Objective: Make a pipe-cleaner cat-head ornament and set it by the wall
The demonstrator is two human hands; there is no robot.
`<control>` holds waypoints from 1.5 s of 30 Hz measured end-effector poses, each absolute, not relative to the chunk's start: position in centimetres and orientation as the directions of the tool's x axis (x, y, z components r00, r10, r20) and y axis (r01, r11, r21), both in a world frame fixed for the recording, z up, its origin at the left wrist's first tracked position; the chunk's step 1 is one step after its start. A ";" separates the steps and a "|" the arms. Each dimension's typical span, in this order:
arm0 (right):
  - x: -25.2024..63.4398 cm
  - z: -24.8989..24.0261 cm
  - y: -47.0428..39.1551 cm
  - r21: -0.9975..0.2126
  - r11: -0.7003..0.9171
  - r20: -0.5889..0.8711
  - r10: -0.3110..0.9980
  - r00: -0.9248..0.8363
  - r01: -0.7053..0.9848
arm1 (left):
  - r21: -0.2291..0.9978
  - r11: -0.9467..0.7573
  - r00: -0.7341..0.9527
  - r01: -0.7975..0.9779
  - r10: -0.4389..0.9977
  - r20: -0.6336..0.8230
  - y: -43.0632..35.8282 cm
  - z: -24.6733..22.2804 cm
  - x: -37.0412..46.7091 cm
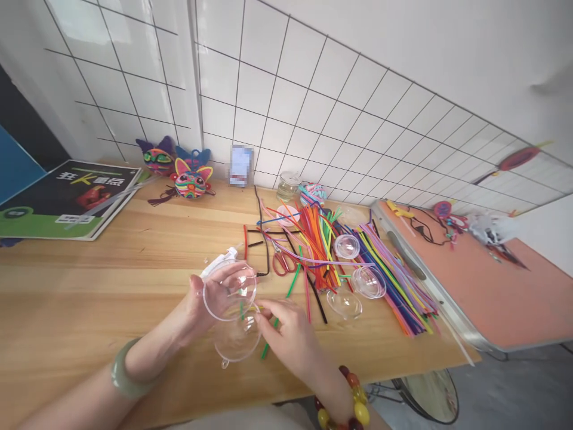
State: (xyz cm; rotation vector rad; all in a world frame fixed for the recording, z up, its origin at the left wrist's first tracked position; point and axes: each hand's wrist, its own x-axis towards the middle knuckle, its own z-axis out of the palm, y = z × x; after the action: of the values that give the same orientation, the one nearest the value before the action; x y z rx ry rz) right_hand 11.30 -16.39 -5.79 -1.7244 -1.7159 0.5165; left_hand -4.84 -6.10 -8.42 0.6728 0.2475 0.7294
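Note:
My left hand (208,298), palm up with fingers partly curled, holds a clear plastic half-ball (229,292). Just below it, a second clear half-ball (237,343) with a small hanging loop overlaps its rim. The fingertips of my right hand (286,328) are pinched at the upper right edge of this lower half. A short yellow strip (246,308) shows by those fingertips; whether they grip it too I cannot make out. Behind my left fingers lies a white glue gun (221,261), partly hidden. A green pipe cleaner (293,280) lies beside my right hand.
Bundles of coloured pipe cleaners (316,245), red-handled scissors (283,261) and more clear half-balls (344,304) lie to the right. Along the wall stand decorated animal-face balls (191,179), a phone (240,166) and a glass jar (289,185). A book (67,197) is far left.

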 end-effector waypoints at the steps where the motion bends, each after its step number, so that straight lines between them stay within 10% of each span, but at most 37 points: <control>1: 11.0 -5.8 -16.3 -0.694 0.056 0.164 0.983 0.081 0.717 | 0.651 0.553 0.743 -0.520 0.669 0.025 -6.3 -8.5 -4.8; 24: 9.5 -5.6 -15.1 -0.567 0.187 0.476 0.869 0.134 0.802 | 0.712 0.415 0.643 -0.566 0.763 0.067 -6.6 -8.9 -4.8; 35: 10.9 -4.2 -14.8 -0.981 0.131 0.120 0.990 -0.079 0.146 | 0.519 0.735 0.860 -0.437 0.511 0.001 -7.7 -7.4 -4.8; 45: 10.6 -4.9 -14.2 -0.887 0.184 0.233 0.970 -0.068 -0.423 | 0.705 0.589 0.853 -0.394 0.521 0.041 -7.2 -7.5 -5.0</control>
State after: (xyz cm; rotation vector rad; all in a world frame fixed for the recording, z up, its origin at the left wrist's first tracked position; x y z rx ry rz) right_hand 10.57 -14.18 -4.93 -0.6817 -1.0644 1.3044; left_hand -4.97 -7.23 -7.55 0.7750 0.1767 0.5357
